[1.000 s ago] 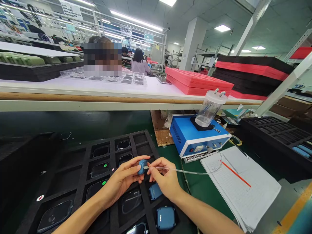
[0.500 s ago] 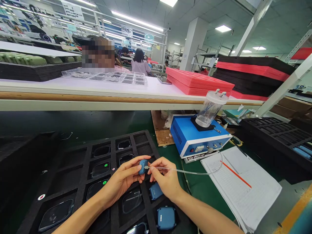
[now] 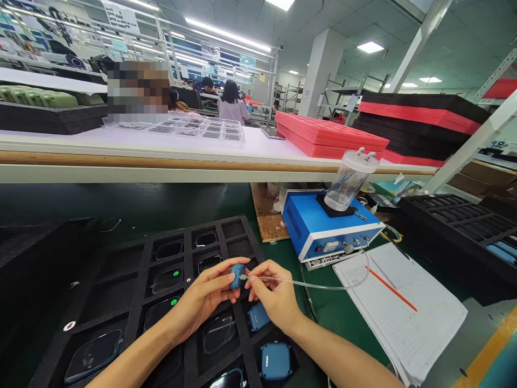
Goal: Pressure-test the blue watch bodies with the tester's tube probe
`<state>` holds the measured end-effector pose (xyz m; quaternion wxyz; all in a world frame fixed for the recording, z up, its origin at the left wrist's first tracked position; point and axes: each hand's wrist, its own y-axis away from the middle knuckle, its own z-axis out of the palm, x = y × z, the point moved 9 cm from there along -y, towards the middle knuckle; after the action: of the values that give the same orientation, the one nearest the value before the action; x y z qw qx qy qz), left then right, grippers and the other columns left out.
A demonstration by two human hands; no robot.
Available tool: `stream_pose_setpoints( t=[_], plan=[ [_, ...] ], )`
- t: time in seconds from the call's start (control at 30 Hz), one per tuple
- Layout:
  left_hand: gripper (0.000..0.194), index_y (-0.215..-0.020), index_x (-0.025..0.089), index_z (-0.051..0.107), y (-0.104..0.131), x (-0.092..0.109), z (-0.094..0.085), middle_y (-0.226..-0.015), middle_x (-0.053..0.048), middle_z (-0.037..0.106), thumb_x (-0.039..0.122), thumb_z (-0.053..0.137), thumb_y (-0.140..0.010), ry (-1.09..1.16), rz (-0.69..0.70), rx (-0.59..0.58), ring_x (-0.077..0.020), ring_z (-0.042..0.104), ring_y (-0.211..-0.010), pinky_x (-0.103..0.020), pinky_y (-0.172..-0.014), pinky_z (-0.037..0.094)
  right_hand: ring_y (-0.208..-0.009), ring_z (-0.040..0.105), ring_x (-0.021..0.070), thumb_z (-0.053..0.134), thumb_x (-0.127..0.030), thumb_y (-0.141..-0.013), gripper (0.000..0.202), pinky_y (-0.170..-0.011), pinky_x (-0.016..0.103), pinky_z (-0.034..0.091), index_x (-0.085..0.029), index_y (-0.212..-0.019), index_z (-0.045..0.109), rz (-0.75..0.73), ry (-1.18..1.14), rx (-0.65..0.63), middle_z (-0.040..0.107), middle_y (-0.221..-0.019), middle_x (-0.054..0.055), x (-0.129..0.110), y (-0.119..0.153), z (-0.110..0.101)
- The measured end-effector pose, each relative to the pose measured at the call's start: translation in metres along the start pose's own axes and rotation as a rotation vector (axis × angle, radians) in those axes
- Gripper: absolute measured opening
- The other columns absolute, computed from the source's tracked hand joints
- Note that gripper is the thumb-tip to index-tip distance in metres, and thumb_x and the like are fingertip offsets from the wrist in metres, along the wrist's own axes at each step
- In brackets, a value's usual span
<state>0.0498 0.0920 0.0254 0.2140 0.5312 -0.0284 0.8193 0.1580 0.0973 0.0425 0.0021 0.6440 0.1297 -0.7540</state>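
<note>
Between the fingers of my left hand (image 3: 208,293) is a small blue case (image 3: 237,275), held above the black foam tray (image 3: 189,269). My right hand (image 3: 274,293) pinches the end of a clear thin tube (image 3: 319,286), its tip against the side of the blue case. The tube curves back to the front of a blue machine (image 3: 327,226). Below my right hand, another blue case (image 3: 276,361) lies in a tray compartment. Dark glass-like covers (image 3: 93,355) rest in other compartments, two with green stickers.
A clear cylinder (image 3: 348,180) stands on the machine. Written papers (image 3: 399,307) with a red stick lie at the right, near another black tray (image 3: 464,226). Red foam (image 3: 329,134) sits on the shelf above. People are beyond it.
The person beyond the shelf has moved to the left. My two hands, the blue case and the tube show no visible change.
</note>
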Motion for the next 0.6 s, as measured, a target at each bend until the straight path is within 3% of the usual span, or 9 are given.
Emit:
stream_pose_setpoints(
  t=[0.6],
  plan=[
    [0.036,-0.115,0.021,0.059,-0.0018,-0.0030,0.0002,-0.087,-0.004,0.061,0.027,0.060,-0.080,-0.004,0.002,-0.032,-0.0142,0.051,-0.072,-0.025,-0.066,0.041,-0.045,0.053,0.0089,0.059,-0.024,-0.075,0.010,-0.046,0.021,0.042,-0.017,-0.070,0.055,-0.007,-0.002,-0.011,0.060,-0.062,0.000,0.0021,-0.0009,0.0004]
  ],
)
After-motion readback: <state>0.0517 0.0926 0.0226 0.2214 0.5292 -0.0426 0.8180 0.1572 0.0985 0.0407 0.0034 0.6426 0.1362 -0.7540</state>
